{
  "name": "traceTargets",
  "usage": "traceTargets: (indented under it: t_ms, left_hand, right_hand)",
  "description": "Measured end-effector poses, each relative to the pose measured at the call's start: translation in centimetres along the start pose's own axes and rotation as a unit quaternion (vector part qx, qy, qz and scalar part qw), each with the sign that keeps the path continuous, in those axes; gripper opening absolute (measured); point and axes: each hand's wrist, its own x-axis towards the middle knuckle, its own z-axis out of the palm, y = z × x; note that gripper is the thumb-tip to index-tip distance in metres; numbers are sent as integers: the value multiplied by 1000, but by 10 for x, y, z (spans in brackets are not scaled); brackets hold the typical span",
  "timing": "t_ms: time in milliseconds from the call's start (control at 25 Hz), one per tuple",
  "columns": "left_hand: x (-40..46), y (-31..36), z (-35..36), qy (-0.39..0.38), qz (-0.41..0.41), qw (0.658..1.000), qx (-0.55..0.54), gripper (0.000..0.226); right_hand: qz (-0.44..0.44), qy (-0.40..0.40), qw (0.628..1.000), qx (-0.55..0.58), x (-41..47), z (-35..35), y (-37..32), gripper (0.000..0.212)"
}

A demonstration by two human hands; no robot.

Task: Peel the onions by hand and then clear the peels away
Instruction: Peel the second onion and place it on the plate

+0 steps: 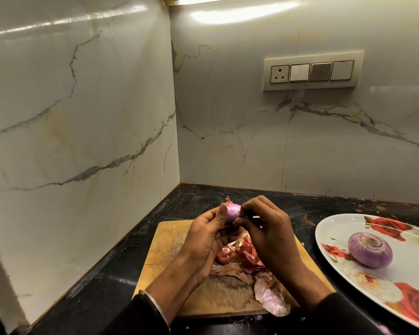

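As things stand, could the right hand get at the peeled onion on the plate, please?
Probably yes, once freed. The right hand is pinching skin on the small onion that the left hand holds. The peeled onion lies uncovered on the plate to its right, with nothing between.

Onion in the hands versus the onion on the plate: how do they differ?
The onion in the hands is held in the air over the cutting board, gripped by the left hand and picked at by the right hand; the onion on the plate rests untouched on the flowered plate. The held one looks smaller and keeps skin at its tip; the plated one looks fully peeled. Both are purple.
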Motion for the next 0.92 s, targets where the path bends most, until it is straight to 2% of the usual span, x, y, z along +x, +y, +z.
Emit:
traceTargets:
  t_ms: [360,520,680,840,920]
  left_hand:
    - [0,3,0,19,11,999,-46,50]
    - [0,3,-2,34,11,998,-53,52]
    - [2,3,-2,39,19,998,-44,53]
    - [2,2,-2,44,27,998,-41,52]
    - [2,1,-3,40,26,999,-20,53]
  right_hand:
    - [20,5,1000,-1,-3,3,-2,26]
    - [50,16,998,26,-3,0,-4,26]
    - [53,26,998,6,-3,0,-6,28]
    - [46,22,999,1,-2,1,-7,18]
    - [28,19,999,-8,-2,1,-8,32]
